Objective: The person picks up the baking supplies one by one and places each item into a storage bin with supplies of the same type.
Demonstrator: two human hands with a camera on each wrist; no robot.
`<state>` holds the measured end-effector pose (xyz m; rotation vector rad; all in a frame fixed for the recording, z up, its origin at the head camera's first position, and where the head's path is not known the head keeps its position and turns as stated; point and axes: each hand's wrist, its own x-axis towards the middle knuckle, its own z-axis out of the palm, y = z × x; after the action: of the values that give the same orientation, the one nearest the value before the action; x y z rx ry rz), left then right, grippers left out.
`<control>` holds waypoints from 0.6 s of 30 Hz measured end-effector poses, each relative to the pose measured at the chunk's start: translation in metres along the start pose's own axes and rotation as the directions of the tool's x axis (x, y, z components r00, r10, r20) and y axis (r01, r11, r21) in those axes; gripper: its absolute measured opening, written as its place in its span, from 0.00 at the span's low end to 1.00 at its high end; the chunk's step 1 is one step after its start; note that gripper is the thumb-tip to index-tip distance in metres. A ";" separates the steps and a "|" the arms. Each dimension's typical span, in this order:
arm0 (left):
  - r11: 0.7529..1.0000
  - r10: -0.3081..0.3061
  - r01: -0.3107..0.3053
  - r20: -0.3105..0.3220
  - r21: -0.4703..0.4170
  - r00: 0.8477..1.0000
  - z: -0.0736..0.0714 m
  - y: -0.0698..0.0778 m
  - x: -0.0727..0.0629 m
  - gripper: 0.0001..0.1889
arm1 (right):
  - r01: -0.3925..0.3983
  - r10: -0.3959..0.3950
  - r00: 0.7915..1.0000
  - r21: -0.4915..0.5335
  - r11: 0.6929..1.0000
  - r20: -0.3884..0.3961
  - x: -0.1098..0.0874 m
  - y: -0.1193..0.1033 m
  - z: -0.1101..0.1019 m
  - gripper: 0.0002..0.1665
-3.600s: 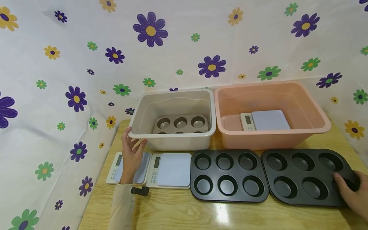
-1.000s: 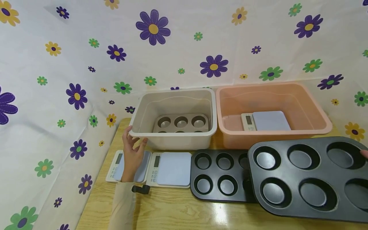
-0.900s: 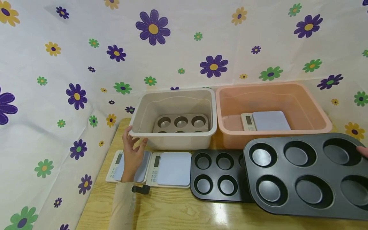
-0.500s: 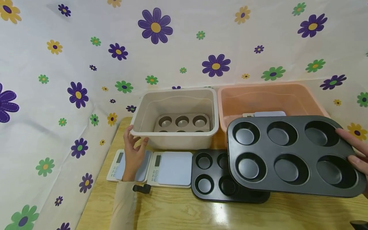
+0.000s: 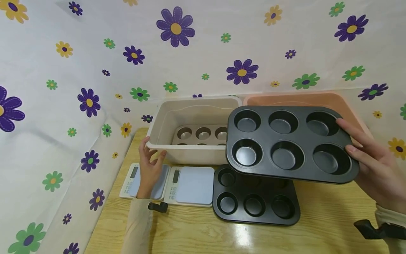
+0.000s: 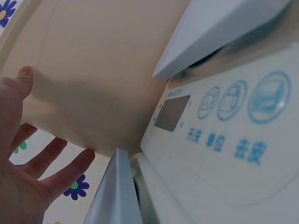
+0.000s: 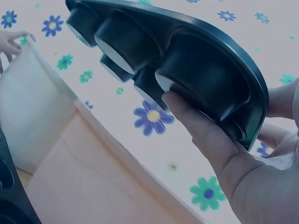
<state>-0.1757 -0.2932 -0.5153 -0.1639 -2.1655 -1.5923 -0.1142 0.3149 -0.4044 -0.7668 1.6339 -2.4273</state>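
Observation:
My right hand (image 5: 377, 165) grips the right end of a black muffin tin (image 5: 265, 137), thumb and fingers on its edge. In the head view the tin hangs in the air, tilted, cups facing me, in front of the peach bin (image 5: 344, 104) and overlapping the beige bin's right side. The right wrist view shows the held tin's cup undersides. My left hand (image 5: 150, 174) holds the front left corner of the beige bin (image 5: 196, 155), fingers at its left side and thumb on the front wall. Inside that bin lies a brown muffin tin (image 5: 193, 139), partly hidden.
Two white kitchen scales, a left one (image 5: 129, 183) and a right one (image 5: 195, 185), lie in front of the beige bin. Beside them, another black muffin tin (image 5: 268, 213) rests on the wooden table (image 5: 190, 233). Flowered cloth (image 5: 203, 56) stands behind the bins.
My right hand has lifted the right-hand black muffin tin off the table and carried it up and leftward toward the beige bin. The left hand has stayed at the bin's corner.

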 end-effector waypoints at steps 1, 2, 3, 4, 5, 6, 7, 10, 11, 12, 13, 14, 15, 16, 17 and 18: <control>1.000 0.002 -0.002 0.000 -0.001 1.000 0.000 0.000 0.000 0.44 | -0.002 0.002 1.000 0.022 1.000 0.010 0.006 0.001 0.002 0.40; 1.000 0.002 -0.002 0.000 -0.003 1.000 0.001 -0.001 0.000 0.44 | -0.005 0.004 1.000 0.034 0.999 0.014 0.010 0.001 0.004 0.40; 1.000 0.002 -0.002 0.001 -0.003 1.000 0.001 -0.002 0.000 0.44 | -0.006 0.005 1.000 0.034 0.999 0.013 0.015 0.001 0.007 0.40; 1.000 0.000 0.000 0.001 -0.003 1.000 0.002 -0.003 0.000 0.44 | -0.005 0.004 1.000 0.035 0.999 0.017 0.019 0.001 0.008 0.40; 1.000 -0.004 0.004 0.002 -0.004 1.000 0.002 -0.004 0.000 0.44 | -0.005 0.004 1.000 0.044 0.999 0.023 0.023 0.001 0.010 0.40; 1.000 -0.007 0.007 0.003 -0.003 1.000 0.002 -0.005 0.000 0.43 | -0.006 0.004 1.000 0.044 0.999 0.027 0.027 0.001 0.012 0.40; 1.000 -0.011 0.011 0.002 -0.001 1.000 0.003 -0.005 0.000 0.43 | -0.004 0.003 1.000 0.037 0.999 0.029 0.031 0.002 0.014 0.40; 1.000 -0.022 0.022 -0.006 0.002 1.000 0.003 -0.004 -0.002 0.43 | -0.011 0.011 1.000 0.008 1.000 0.023 0.043 0.003 0.021 0.40; 1.000 -0.024 0.024 -0.009 0.002 1.000 0.002 -0.004 -0.002 0.43 | -0.016 0.016 1.000 0.000 1.000 0.017 0.047 0.003 0.023 0.40; 1.000 -0.026 0.026 -0.011 0.003 1.000 0.002 -0.004 -0.002 0.43 | -0.022 0.022 1.000 -0.014 1.000 0.008 0.051 0.003 0.026 0.40; 1.000 -0.028 0.028 -0.013 0.003 1.000 0.002 -0.004 -0.002 0.43 | -0.025 0.025 1.000 -0.019 1.000 0.000 0.055 0.003 0.029 0.40; 1.000 -0.027 0.027 -0.015 0.004 1.000 0.001 -0.004 -0.002 0.43 | -0.029 0.029 1.000 -0.012 1.000 -0.004 0.059 0.004 0.032 0.40; 1.000 -0.026 0.026 -0.015 0.004 1.000 0.001 -0.004 -0.001 0.42 | -0.030 0.030 1.000 -0.011 0.999 -0.009 0.063 0.004 0.034 0.40; 1.000 -0.025 0.025 -0.013 0.002 1.000 0.000 -0.004 -0.001 0.42 | -0.027 0.027 1.000 -0.004 1.000 -0.005 0.066 0.004 0.037 0.40; 1.000 -0.022 0.022 -0.011 0.000 1.000 0.000 -0.003 0.000 0.42 | -0.028 0.028 1.000 0.009 1.000 0.000 0.069 0.005 0.039 0.40; 1.000 -0.019 0.019 -0.009 -0.005 1.000 -0.001 -0.003 0.000 0.42 | -0.028 0.028 1.000 0.010 1.000 0.004 0.073 0.005 0.041 0.40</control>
<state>-0.1764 -0.2953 -0.5179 -0.1381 -2.1632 -1.6054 -0.1590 0.2524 -0.3721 -0.7416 1.6185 -2.4111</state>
